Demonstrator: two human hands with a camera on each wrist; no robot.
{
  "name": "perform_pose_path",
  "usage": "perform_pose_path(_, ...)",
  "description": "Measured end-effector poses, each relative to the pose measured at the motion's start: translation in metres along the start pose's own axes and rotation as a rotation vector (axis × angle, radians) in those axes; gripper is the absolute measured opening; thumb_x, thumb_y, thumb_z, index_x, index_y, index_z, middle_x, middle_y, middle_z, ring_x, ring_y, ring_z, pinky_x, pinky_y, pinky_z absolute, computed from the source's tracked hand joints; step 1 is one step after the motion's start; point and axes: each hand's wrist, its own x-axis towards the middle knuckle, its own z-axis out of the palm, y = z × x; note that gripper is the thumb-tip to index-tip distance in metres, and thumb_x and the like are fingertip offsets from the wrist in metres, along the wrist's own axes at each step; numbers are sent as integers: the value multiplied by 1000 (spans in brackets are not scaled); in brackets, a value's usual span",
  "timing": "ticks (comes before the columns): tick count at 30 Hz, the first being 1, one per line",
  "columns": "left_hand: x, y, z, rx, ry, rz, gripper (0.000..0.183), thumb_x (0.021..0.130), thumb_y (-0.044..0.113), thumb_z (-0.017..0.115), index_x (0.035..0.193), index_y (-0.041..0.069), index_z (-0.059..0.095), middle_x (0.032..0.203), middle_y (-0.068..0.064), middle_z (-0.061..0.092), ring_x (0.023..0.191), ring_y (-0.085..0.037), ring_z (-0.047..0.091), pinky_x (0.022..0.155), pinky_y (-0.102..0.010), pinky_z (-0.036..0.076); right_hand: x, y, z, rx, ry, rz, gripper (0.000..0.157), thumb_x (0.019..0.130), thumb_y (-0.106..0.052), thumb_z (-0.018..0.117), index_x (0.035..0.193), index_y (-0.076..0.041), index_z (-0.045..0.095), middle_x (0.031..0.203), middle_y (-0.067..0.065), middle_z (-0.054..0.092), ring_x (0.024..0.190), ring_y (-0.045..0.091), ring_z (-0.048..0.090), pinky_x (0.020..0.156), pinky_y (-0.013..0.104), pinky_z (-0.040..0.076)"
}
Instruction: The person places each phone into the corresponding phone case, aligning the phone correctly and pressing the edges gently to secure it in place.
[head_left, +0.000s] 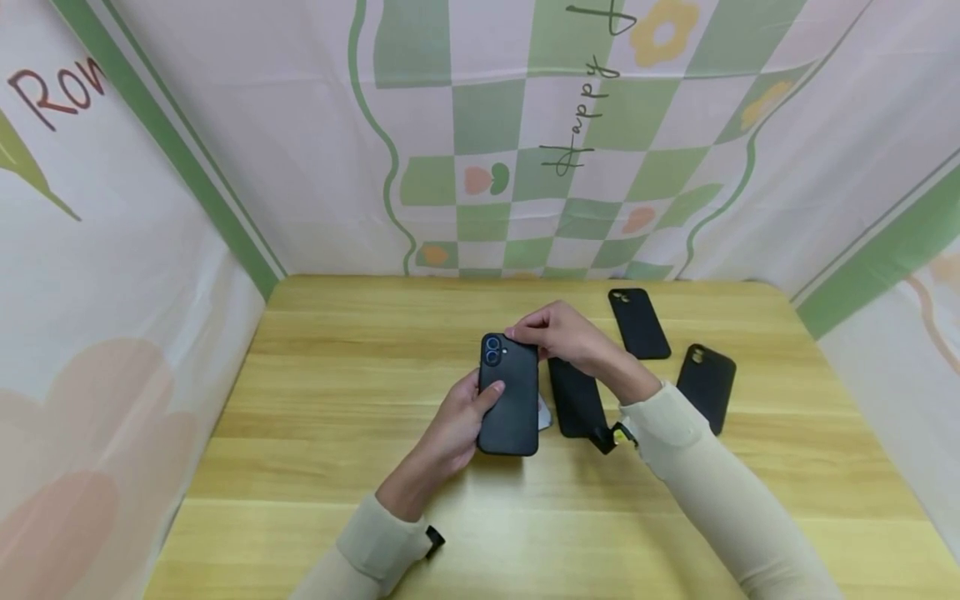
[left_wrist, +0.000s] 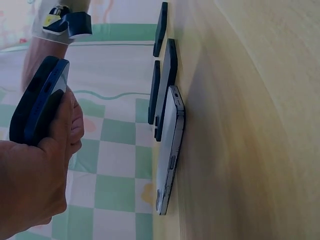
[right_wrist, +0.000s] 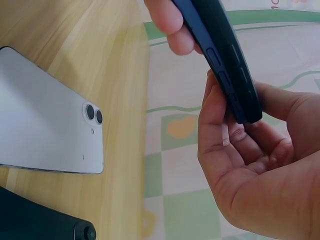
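Observation:
A black phone case (head_left: pixel 513 408) lies against the back of a dark blue phone (right_wrist: pixel 202 47). In the right wrist view the phone's side buttons show beside the case's own, so the two are stacked at that edge. My left hand (head_left: pixel 456 421) grips both from the side, its thumb across the case's back. With thumb and fingers, my right hand (head_left: pixel 562 333) pinches the top corner near the camera opening. Both are raised over the table. A white phone (right_wrist: pixel 45 115) lies below, mostly hidden in the head view.
On the wooden table (head_left: pixel 337 400), a long black case-like piece (head_left: pixel 576 400) lies right of the white phone. Two more black cases (head_left: pixel 641 325) (head_left: pixel 707 383) lie farther right. Patterned cloth (head_left: pixel 300 167) hangs behind the table and at both sides.

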Motion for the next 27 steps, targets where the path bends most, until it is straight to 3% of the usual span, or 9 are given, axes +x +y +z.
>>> perform_pose_path(17,-4,-1,5,43,41,-11,44,115,15,44,157,2,40,147,-20,60,133,-31,61,110,-47,53,-5,3,-1,-45,-6,17,23,102,-22,74,106,-1,83,100,11,79,78,20,74,71,34,65)
perform_pose_path(27,-6,0,9,31,59,-9,43,115,16,46,156,4,42,142,-18,63,128,-29,64,106,-46,56,-6,10,-1,-24,5,-31,24,102,-22,74,108,0,82,100,11,79,79,22,73,72,35,64)
